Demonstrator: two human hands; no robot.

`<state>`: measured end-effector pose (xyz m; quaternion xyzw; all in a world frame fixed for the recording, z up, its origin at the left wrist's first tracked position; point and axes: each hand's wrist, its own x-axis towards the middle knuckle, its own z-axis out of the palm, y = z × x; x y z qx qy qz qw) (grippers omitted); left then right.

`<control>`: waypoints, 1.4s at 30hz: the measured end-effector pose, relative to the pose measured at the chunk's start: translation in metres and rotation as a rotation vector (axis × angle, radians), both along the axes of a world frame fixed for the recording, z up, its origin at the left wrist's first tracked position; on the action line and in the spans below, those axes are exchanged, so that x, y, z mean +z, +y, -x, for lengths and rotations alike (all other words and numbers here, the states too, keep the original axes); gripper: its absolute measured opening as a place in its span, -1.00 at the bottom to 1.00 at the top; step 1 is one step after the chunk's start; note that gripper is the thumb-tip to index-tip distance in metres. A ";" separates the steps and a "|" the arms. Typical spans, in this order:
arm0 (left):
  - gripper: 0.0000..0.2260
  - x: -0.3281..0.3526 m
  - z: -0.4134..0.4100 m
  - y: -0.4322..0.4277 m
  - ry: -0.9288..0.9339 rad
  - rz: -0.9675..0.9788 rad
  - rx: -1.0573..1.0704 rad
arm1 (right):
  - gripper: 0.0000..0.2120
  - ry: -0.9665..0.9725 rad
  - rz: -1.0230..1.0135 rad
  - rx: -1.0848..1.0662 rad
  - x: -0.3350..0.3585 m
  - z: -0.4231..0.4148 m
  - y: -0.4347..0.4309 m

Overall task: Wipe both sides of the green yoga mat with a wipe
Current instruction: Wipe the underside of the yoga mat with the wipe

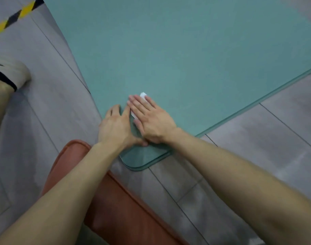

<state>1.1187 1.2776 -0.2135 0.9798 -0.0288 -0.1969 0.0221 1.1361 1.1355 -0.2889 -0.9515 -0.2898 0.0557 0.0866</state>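
Green foam fills most of the view: the yoga mat (177,50) lies unrolled and flat on a grey tiled floor (274,129), one rounded corner pointing toward the person bending over it. Just in from that corner a white wipe (143,95) is pinned to the mat under the right hand (152,119), whose fingers are straight and spread, pressing down rather than gripping; only the wipe's ends show past them. The left hand (116,126) rests beside it across the mat's edge, fingers loosely laid flat and grasping nothing, apparently steadying the mat.

The job looks to be in its wiping stage on the upward face. No damp streak or sheen shows how much of that face is covered, so progress there cannot be read, and the broad stretch beyond the hands may remain. Whether this is the first or second face cannot be told either; if the first, a flip and a full second pass are left.

Beside the mat's corner, under the forearms, sits a rust-brown padded cushion (116,200). Off the mat's far-left edge are a beige shoe (11,71) and yellow-black hazard tape (15,16).
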 end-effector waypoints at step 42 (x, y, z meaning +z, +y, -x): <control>-0.11 -0.009 0.007 -0.022 -0.048 0.046 -0.111 | -0.23 0.142 0.083 -0.664 0.015 -0.026 -0.227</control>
